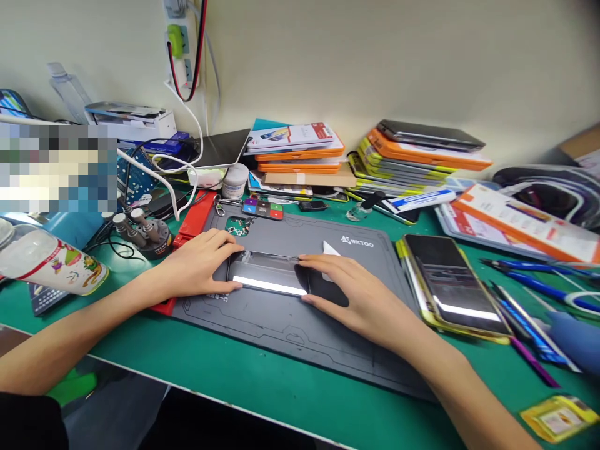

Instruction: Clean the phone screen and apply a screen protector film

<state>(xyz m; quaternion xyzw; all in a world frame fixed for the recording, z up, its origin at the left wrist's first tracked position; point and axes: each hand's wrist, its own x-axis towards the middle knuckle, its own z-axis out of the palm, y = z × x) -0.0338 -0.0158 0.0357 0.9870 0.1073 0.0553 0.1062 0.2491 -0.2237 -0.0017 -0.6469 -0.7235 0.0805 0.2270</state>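
Observation:
A dark smartphone [270, 265] lies lengthwise on a grey work mat [262, 319], its glossy face up with a bright strip of light reflected in it. At the phone's left end, my left hand [201, 261] grips it with thumb on the near edge and fingers on the far edge. My right hand [359, 287] holds the right end the same way, thumb near and fingers far. The right end of the phone is partly covered by that hand and its shadow. A small white triangular piece [330, 247] rests on the mat just behind my right hand.
Small parts sit in a mat recess [240, 226]. Right of the mat is another phone [457, 284] on a yellow stack, with blue-handled tools [539, 281] beyond. Orange boxes [300, 167] line the wall. A drink bottle [60, 259] and a screwdriver holder [145, 234] stand left.

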